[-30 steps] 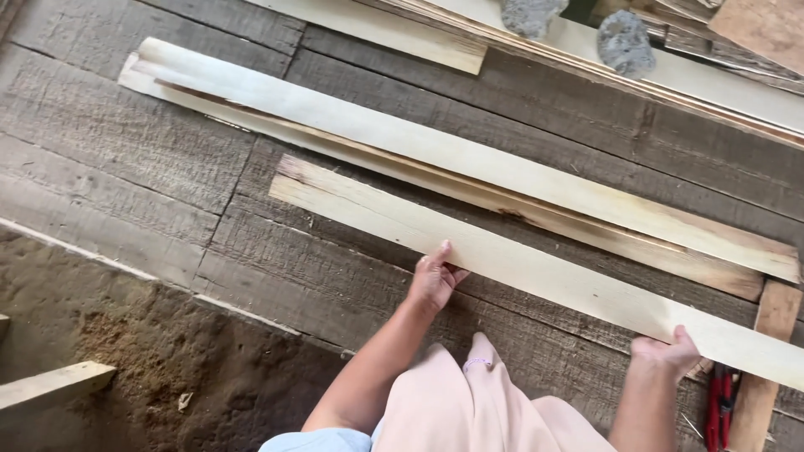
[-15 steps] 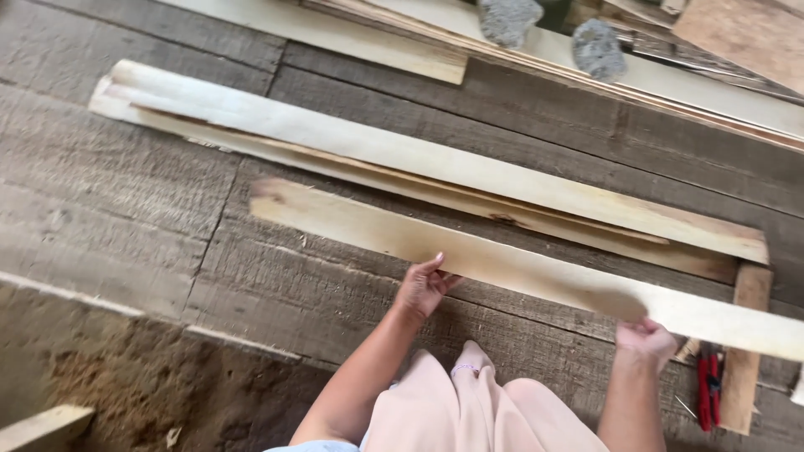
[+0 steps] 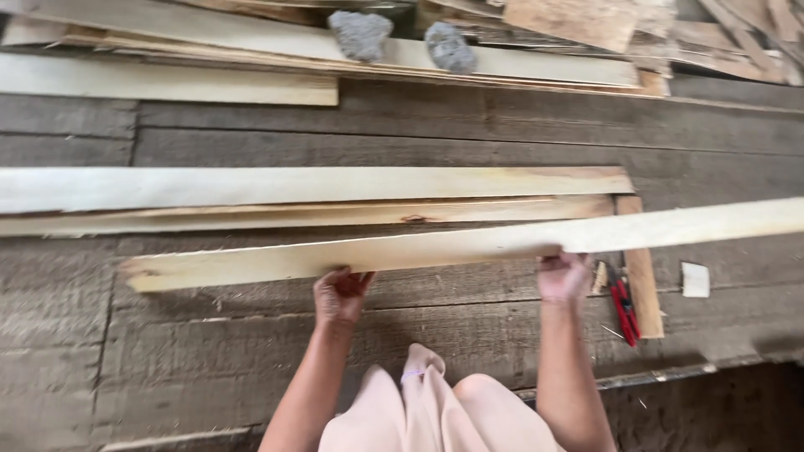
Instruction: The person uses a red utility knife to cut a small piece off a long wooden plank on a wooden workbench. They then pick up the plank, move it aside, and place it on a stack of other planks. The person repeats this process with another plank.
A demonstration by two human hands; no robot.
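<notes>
So the person's got both hands on the near edge of a long pale plank (image 3: 469,247) that runs across the grey weathered floorboards (image 3: 209,351), sloping a bit upward toward the right, where it runs out of view. The left hand (image 3: 341,295) sits under the plank's lower edge with fingers curled up against it, thumb side tucked at the wood. The right hand (image 3: 565,274) grips the same edge farther along, fingers wrapped up over the board, so it's properly clamped there. Can't really tell if the plank is lifted clear or resting on the floor.

Just behind it lie two more pale boards (image 3: 318,186), stacked side by side and touching. A short brownish strip (image 3: 641,268) lies crosswise under the right end of those. Right next to the right hand there's a red-handled tool (image 3: 624,305) on the floor, and a small white scrap (image 3: 694,279) a bit past it. Way at the back, two grey rocks (image 3: 360,33) sit on a pile of other planks.
</notes>
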